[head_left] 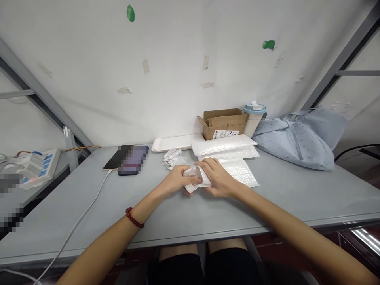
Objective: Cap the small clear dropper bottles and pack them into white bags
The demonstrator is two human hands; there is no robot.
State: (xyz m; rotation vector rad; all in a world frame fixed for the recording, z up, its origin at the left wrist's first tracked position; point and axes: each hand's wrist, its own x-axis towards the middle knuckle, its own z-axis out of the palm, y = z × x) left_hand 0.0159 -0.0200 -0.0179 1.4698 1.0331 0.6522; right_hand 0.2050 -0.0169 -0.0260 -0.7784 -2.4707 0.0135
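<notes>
Both my hands meet at the middle of the grey table (184,217) around a small clear plastic pouch (194,174). My left hand (178,181), with a red bead bracelet on its wrist, pinches the pouch's left side, thumb on top. My right hand (215,176) closes its fingers over the pouch's right side. What is inside the pouch is not clear. Just behind my hands lies a small heap of white parts in little bags (173,159). To the right lies a flat sheet of clear bags (242,171).
Stacked white bag sheets (224,145) and a white tray (175,142) lie behind, with a cardboard box (223,122) and a lidded cup (253,117) at the wall. A blue cloth bag (299,138) sits right. Two phones (127,159) with a white cable (80,219) and a power strip (38,166) lie left.
</notes>
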